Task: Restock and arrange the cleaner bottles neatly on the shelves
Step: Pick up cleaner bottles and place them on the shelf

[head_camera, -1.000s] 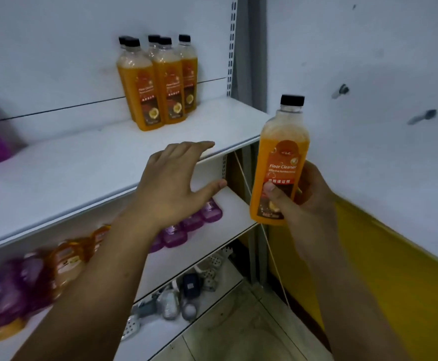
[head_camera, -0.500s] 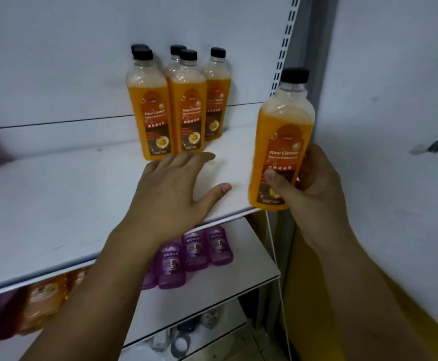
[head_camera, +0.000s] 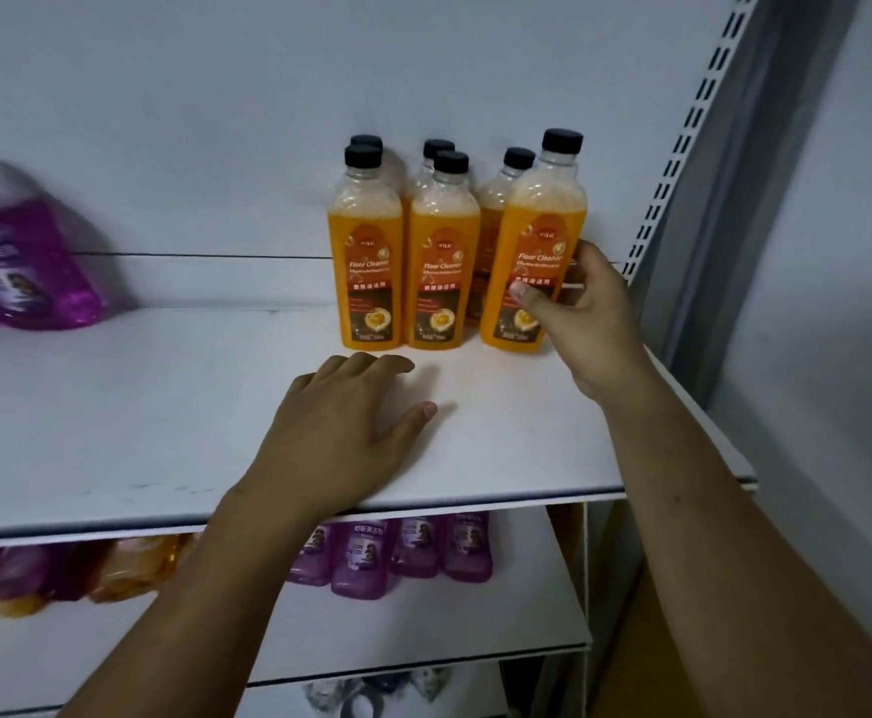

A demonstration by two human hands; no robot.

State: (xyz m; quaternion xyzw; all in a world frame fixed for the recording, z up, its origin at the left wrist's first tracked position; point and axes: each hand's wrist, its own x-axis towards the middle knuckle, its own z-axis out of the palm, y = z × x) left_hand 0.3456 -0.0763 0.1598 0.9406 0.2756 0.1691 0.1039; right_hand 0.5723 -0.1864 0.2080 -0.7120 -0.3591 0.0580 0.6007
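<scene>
Several orange floor cleaner bottles (head_camera: 366, 261) with black caps stand grouped at the back right of the white top shelf (head_camera: 164, 406). My right hand (head_camera: 586, 313) grips one more orange bottle (head_camera: 537, 251) around its lower label; it stands upright on the shelf at the right end of the front row, touching the group. My left hand (head_camera: 343, 432) lies flat on the shelf in front of the bottles, fingers relaxed, holding nothing.
Large purple bottles (head_camera: 19, 251) stand at the shelf's far left. On the shelf below are small purple bottles (head_camera: 392, 551) and blurred orange ones (head_camera: 133, 567). A slotted upright (head_camera: 682, 147) and a grey wall (head_camera: 837, 303) bound the right side.
My right hand carried the orange bottle from the air up and back onto the top shelf beside the group. The view shifted right and closer. My left hand stayed on the shelf.
</scene>
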